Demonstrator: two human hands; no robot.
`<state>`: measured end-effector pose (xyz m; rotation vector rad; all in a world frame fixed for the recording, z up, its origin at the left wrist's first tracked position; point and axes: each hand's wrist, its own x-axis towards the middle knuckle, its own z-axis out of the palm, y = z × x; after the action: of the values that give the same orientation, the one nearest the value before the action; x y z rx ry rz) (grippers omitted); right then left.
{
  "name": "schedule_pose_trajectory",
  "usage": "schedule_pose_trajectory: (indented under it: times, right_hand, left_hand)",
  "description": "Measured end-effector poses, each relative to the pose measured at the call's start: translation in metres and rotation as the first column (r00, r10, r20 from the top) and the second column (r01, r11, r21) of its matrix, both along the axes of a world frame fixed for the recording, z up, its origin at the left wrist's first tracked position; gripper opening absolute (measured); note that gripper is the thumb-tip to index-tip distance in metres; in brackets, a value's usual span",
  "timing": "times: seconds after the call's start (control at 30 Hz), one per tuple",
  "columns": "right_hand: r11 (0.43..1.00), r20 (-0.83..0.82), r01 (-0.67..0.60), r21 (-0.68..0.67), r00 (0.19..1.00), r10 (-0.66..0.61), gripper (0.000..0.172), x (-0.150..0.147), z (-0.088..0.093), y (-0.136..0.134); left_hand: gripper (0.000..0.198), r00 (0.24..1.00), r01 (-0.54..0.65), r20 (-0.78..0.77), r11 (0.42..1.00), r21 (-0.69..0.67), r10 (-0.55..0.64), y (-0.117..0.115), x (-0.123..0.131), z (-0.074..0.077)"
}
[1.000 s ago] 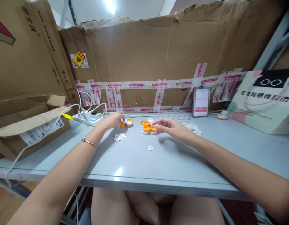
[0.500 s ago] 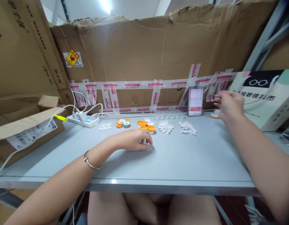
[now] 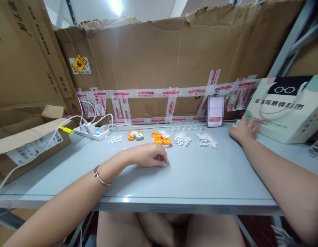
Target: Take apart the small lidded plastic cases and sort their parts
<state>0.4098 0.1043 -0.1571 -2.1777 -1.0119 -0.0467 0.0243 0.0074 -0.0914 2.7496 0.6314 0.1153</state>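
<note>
My left hand rests on the table in front of the orange and white round caps. Its fingers are curled into a pinch, with a tiny white bit at the tips that I cannot make out. At the far right, my right hand is closed around a small clear container, mostly covered by the fingers. Two piles of small white plastic pieces lie right of the caps. Behind them stand rows of clear small cups. Another cluster of caps and small clear discs lie further left.
A phone leans against the cardboard wall. A paper bag stands at the right. On the left are a power strip with white cables and an open carton. The grey table has a metal front edge.
My right hand has come down from in front of the paper bag onto the small container. My left hand's fingers have drawn closer together, nearly in the same place.
</note>
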Motion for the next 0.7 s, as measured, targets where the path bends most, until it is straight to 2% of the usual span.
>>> schedule_pose_trajectory:
  times: [0.17, 0.47, 0.6, 0.7]
  right_hand:
    - [0.993, 0.055, -0.017, -0.119, 0.998, 0.024, 0.073, 0.000, -0.002, 0.004]
    - [0.984, 0.068, -0.033, -0.173, 0.997, 0.046, 0.065, 0.006, -0.011, 0.015]
    - [0.989, 0.083, 0.003, -0.145, 0.997, 0.009, 0.059, 0.006, -0.012, 0.015]
    - [0.991, 0.123, 0.031, -0.129, 0.992, -0.015, 0.056, 0.007, -0.012, 0.017]
  left_hand:
    - [0.012, 1.000, 0.021, -0.019, 0.996, -0.088, -0.022, -0.003, 0.001, 0.004]
    - [0.005, 0.999, 0.031, -0.027, 0.963, -0.267, -0.039, -0.006, 0.000, 0.005]
    - [0.005, 0.999, 0.026, -0.034, 0.962, -0.272, -0.037, -0.007, 0.001, 0.005]
    - [0.006, 1.000, 0.020, 0.006, 0.974, -0.224, -0.019, -0.006, -0.001, 0.010]
